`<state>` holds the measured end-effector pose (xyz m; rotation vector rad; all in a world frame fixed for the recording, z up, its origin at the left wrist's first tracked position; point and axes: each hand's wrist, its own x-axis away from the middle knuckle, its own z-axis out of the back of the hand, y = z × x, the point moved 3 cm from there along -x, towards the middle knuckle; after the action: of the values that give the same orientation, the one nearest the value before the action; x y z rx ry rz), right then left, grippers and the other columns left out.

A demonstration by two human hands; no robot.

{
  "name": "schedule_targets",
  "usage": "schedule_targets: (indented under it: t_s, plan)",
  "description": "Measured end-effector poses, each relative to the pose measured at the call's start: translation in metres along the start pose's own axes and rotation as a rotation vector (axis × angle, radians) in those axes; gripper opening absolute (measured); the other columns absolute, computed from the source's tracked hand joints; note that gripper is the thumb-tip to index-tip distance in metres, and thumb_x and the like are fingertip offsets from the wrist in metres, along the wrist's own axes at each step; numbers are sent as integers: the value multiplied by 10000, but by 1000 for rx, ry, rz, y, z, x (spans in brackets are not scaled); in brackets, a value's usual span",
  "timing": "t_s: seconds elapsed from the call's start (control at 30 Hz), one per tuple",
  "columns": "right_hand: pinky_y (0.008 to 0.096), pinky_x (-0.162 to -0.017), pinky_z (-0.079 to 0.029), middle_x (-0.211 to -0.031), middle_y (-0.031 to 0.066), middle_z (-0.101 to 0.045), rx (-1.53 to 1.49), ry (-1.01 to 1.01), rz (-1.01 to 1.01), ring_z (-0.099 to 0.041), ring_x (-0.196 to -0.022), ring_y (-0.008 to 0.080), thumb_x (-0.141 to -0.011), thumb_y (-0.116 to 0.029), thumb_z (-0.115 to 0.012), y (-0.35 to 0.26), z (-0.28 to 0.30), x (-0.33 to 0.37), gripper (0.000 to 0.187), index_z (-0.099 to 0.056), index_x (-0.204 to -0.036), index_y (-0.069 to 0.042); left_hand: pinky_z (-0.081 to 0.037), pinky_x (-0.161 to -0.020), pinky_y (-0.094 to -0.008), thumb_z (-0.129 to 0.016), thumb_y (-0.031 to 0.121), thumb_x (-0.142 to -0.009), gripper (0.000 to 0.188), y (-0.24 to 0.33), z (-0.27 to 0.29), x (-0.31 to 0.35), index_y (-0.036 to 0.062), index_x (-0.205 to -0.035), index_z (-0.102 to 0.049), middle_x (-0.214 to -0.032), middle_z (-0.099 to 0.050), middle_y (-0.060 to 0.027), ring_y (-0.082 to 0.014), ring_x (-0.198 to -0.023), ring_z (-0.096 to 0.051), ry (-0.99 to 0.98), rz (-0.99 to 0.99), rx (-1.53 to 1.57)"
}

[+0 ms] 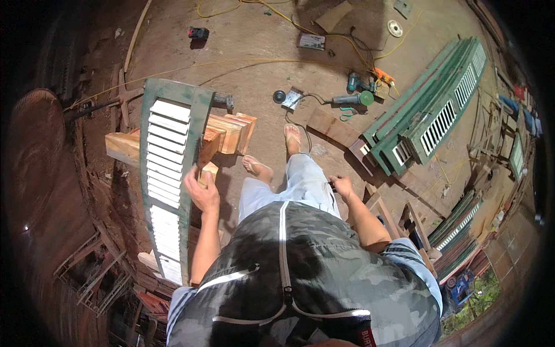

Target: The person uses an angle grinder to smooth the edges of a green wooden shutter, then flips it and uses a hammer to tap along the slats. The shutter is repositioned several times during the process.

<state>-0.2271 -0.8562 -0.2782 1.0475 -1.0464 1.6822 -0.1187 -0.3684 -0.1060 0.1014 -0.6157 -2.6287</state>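
Observation:
A green wooden louvered shutter [199,118] with white slats lies at my left, propped on stacked wooden blocks [234,133]. My left hand [203,194] is at the shutter's right edge, thumb and fingers apart. Its fingertips reach the green frame; whether they press on it I cannot tell. A small wood block [209,169] sits just beyond that hand. My right hand [343,185] is beside my right thigh, fingers curled, with a small dark thing showing at the fingertips. What that thing is cannot be made out.
More green louvered shutters [425,124] are stacked at the right. On the dirt floor ahead lie an angle grinder [350,99], a teal drill [354,82], a black battery-like block [199,33] and yellow cords [248,59]. A wooden board [332,127] lies before the stack.

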Motion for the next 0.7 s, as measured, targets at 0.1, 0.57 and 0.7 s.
schedule_targets:
  t_s: [0.1, 0.57, 0.7]
  plan:
    - [343, -613, -525, -819, 108, -697, -172, -10, -55, -645, -674, 195, -952, -229, -673, -23, 10, -6, 270, -706, -1009, 33, -497, -877, -402, -671, 227, -976, 296, -66, -3, 29, -10, -1146, -620, -1018, -651, -142, -271, -954, -626, -87, 448, 157]
    - [372, -699, -519, -898, 86, -731, 992, -237, 755, -660, -749, 196, -945, -131, -604, -137, -19, -66, 203, -746, -1053, -35, -510, -690, -361, -708, 228, -918, 227, -158, -69, 185, 28, -991, -630, -874, -670, -97, -119, -779, -625, -108, 578, 693]
    - [373, -703, -525, -906, 82, -733, 1181, -421, 555, -669, -759, 197, -946, -165, -617, -224, -16, -46, 216, -741, -1076, -46, -484, -690, -440, -655, 368, -946, 339, -131, -95, 293, 40, -884, -713, -696, -602, -142, -257, -748, -651, -229, 770, 123]
